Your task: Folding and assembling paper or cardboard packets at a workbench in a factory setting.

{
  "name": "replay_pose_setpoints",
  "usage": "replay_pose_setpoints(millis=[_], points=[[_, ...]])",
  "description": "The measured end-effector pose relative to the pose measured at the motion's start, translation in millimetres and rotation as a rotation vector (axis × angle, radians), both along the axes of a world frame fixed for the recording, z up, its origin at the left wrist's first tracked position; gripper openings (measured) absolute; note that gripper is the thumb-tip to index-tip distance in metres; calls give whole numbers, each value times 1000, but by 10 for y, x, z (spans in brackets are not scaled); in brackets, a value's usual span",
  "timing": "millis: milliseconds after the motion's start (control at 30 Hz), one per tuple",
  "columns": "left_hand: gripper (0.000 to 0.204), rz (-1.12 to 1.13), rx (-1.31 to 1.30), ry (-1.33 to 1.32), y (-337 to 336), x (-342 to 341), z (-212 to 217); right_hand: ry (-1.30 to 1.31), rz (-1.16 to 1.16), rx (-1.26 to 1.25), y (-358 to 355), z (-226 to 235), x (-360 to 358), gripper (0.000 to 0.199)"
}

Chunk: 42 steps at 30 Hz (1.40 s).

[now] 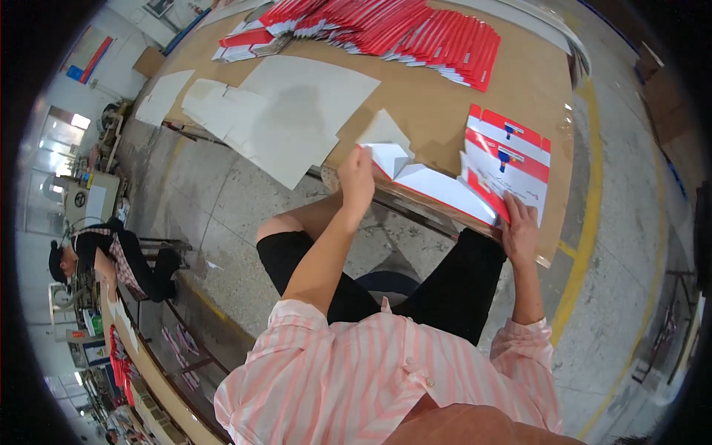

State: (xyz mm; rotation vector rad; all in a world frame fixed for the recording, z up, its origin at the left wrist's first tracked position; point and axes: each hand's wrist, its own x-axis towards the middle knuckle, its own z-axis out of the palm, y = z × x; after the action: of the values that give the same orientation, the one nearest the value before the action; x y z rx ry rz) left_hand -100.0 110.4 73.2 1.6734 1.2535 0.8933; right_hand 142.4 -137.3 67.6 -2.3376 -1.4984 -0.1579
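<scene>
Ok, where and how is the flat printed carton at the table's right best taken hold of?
Probably by the right edge of the carton, coming from the right: it lies flat with that edge uncovered, while a raised flap and the right hand crowd its near left.

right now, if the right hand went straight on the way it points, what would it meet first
Probably the red and white cardboard lying flat just beyond the right hand; depth there is hard to judge.
</scene>
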Motion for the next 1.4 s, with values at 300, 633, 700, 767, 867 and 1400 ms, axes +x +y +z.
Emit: replay_pose_setpoints(millis=[300, 633, 700, 767, 867, 1400], points=[[36, -825, 759, 541, -305, 261, 107, -83, 129, -149, 127, 156, -139, 51], [53, -709, 762, 607, -405, 489, -323, -145, 71, -76, 134, -27, -153, 51], [52, -711, 790, 606, -439, 520, -319, -146, 59, -94, 117, 13, -146, 51], [51, -697, 839, 605, -403, 564, -216, -156, 52, -59, 138, 51, -172, 45], [47, -811, 740, 662, -240, 655, -6, 46, 22, 98, 176, 11, -341, 37], [52, -626, 480, 657, 420, -717, 364, 1138, -336, 37, -345, 782, 755, 52]])
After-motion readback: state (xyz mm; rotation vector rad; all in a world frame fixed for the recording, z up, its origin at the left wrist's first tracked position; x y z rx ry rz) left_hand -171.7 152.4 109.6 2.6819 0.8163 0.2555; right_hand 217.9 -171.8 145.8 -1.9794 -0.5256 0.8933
